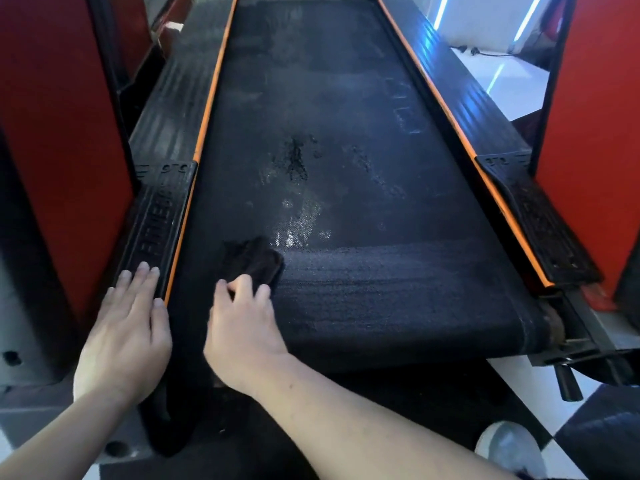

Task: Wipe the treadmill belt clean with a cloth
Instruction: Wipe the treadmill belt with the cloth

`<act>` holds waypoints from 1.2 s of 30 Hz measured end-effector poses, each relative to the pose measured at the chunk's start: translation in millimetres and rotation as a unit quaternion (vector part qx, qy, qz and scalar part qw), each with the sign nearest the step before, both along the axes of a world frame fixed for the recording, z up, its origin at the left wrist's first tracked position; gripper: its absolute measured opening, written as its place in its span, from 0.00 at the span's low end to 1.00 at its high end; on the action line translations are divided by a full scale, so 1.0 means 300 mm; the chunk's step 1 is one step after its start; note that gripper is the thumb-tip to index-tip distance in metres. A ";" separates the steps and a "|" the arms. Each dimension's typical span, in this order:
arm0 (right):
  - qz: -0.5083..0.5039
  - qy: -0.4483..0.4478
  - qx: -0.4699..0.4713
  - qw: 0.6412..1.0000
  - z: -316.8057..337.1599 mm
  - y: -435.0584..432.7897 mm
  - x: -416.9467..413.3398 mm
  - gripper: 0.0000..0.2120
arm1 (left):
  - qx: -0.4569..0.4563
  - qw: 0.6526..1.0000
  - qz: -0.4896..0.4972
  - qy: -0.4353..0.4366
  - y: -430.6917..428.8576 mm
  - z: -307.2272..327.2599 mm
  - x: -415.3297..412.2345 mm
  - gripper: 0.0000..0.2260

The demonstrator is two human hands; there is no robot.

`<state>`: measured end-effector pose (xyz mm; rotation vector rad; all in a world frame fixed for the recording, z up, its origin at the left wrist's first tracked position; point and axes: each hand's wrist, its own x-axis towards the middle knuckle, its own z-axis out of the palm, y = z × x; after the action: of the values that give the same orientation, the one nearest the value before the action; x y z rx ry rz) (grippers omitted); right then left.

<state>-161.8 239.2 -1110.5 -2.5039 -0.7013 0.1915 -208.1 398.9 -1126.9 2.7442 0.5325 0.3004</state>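
Cloth (254,263) sits near-left on the belt (346,168), right hand (242,323) curled round it, left hand (128,327) flat on the left rail (156,220). That wet patch (298,220) just beyond (not wiped yet) might only smear if the bunched cloth skates over.

One wide-angle view, worn on the person's head, looks forward and steeply down from the near end of the long black orange-edged treadmill belt (346,150). It sits close above; the belt fills the middle and narrows toward the frame's top.
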 end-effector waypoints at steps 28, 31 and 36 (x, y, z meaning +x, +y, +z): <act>0.100 -0.017 -0.034 0.994 -0.026 -0.053 0.100 0.35 | 0.023 1.000 0.007 -0.004 0.016 -0.010 0.001 0.25; 0.083 -0.012 -0.029 0.996 -0.024 -0.105 0.126 0.35 | 0.026 1.000 0.007 -0.003 0.013 -0.006 0.002 0.23; 0.045 -0.019 -0.021 0.999 -0.027 -0.235 0.184 0.33 | 0.029 1.000 0.009 -0.008 0.014 -0.011 -0.001 0.24</act>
<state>-106.5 168.6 -1118.6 -2.5244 -0.8343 0.1937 -208.3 403.1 -1130.1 2.7911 0.5522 0.3460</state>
